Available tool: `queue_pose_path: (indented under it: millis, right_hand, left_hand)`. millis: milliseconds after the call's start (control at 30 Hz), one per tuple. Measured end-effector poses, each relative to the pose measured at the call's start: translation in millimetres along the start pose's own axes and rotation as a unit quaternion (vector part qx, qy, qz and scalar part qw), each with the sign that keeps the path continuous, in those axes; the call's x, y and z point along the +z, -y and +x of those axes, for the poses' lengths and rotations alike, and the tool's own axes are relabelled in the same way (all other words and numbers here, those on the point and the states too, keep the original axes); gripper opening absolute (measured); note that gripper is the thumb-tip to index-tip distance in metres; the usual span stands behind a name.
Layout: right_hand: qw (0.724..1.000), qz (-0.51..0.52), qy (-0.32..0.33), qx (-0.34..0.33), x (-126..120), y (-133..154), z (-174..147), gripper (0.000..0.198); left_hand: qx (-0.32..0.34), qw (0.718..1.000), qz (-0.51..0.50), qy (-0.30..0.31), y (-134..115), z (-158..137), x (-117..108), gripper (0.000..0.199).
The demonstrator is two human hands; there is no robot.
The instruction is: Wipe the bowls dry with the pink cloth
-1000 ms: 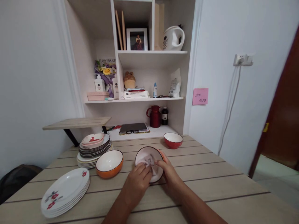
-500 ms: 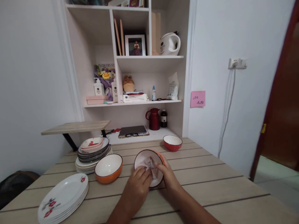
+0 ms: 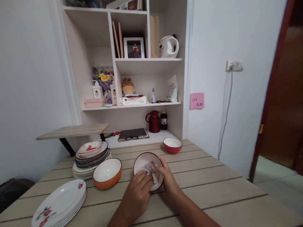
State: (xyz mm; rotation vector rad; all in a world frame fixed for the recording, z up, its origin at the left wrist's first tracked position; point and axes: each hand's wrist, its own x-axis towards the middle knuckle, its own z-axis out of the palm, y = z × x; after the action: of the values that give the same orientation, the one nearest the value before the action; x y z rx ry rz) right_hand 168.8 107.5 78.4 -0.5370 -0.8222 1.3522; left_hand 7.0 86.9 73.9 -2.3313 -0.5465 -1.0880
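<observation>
Tilted toward me above the table is a bowl [image 3: 141, 162] with a white inside, a dark rim and an orange outside. My right hand [image 3: 168, 176] grips it by the right side, thumb over the rim and fingers behind. Inside the bowl, my left hand [image 3: 139, 192] presses a crumpled pale cloth [image 3: 149, 168] against the inner wall, its fingers closed on the cloth. Just left of my hands stands another orange bowl [image 3: 107, 173], upright. Farther back on the right sits a red bowl [image 3: 172, 146].
A stack of oval plates [image 3: 62, 201] with red flowers lies at front left. Behind it rises a taller stack of plates and small dishes [image 3: 91, 154]. A raised wooden shelf [image 3: 73, 131] stands at back left. A red jug [image 3: 154, 121] and a laptop [image 3: 132, 134] occupy the alcove.
The view has shifted slightly, moving everything a little to the left in the picture. Both hands keep their hold, and the cloth has changed shape slightly within the bowl.
</observation>
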Motion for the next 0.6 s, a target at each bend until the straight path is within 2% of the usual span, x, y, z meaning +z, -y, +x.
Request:
queue_pose_path:
  millis: [200, 467, 600]
  right_hand:
    - [1.0, 0.002, -0.024, 0.001, 8.0, 8.6, -3.3, 0.061]
    - [1.0, 0.005, -0.024, 0.003, 3.0, 4.1, -1.3, 0.06]
    - [1.0, 0.015, -0.019, 0.005, 4.3, 0.4, -2.5, 0.061]
  left_hand:
    - [-0.011, 0.999, -0.034, 0.008, -3.7, 2.2, -3.7, 0.043]
    - [-0.036, 0.995, -0.097, -0.017, -17.9, 8.7, -2.8, 0.032]
    - [-0.022, 0.997, -0.08, -0.001, -16.7, 6.5, -4.9, 0.041]
